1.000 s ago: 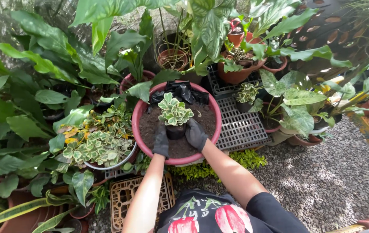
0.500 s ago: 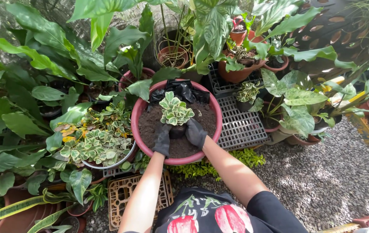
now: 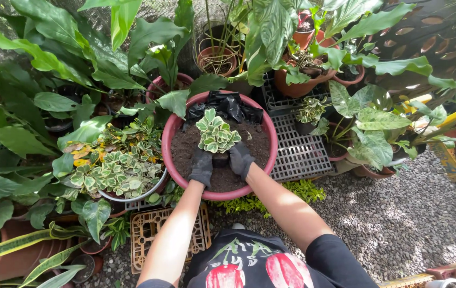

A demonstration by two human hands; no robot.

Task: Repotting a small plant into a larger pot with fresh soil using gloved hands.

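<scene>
Cupping a small variegated plant (image 3: pixel 216 133) at frame centre, your gloved left hand (image 3: pixel 202 167) and right hand (image 3: pixel 241 160) hold its dark pot (image 3: pixel 220 159) upright on soil in the red basin (image 3: pixel 268 132).

Grey crate (image 3: pixel 298 150) (slatted), terracotta pot (image 3: pixel 298 85), gravel (image 3: pixel 398 213).

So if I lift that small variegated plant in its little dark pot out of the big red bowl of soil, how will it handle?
Small variegated plant probably light; both gloved hands cup its dark pot. Leafy top overhangs, so likely tippy. Leaves may bruise.
</scene>
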